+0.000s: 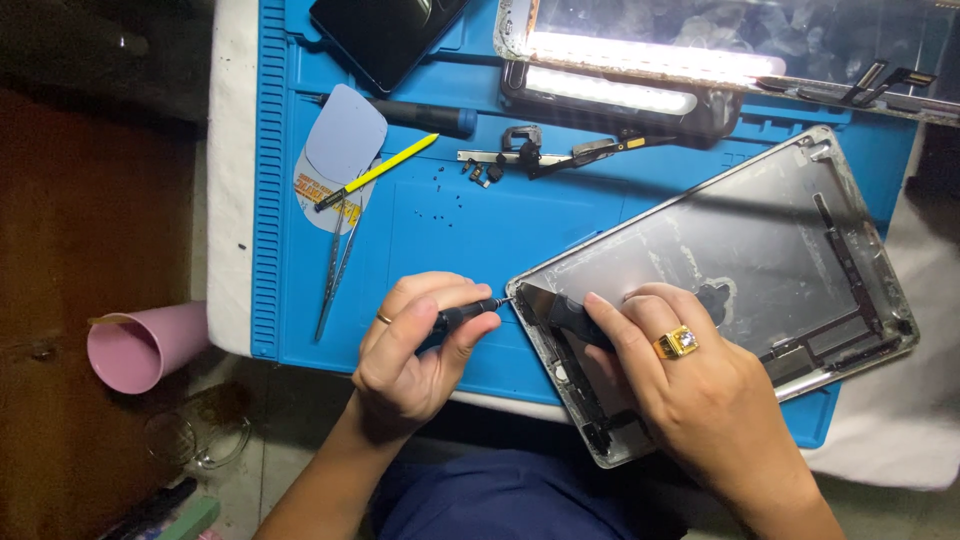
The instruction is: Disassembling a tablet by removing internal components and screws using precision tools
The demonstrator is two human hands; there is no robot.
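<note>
left hand [420,345] was closed round a small black screwdriver [462,316], pinched between thumb and fingers, shaft pointing to the person's right. its tip [503,299] sat right at the near-left corner of the tablet shell [730,250], touching or just shy of the rim; couldn't tell which. driver axis ran roughly level, left to right, a little up toward the tip.

right hand [690,375] lay flat over the shell's near-left end, fingers spread and pressing down, with the fingertips [592,300] on a dark strip [570,315] just inside the corner. it gripped nothing, only pinned.

so the work point lay between the two hands, just right of the left hand, just left of the right fingertips. left hand was the one with the tool and the nearer to the corner.

shell's long axis ran diagonal, near-left to far-right, on the blue mat [430,230] over the worktop. tweezers [335,270], a yellow-handled tool [375,172] and loose screws [440,190] lay farther off on the mat, well apart from both hands.
</note>
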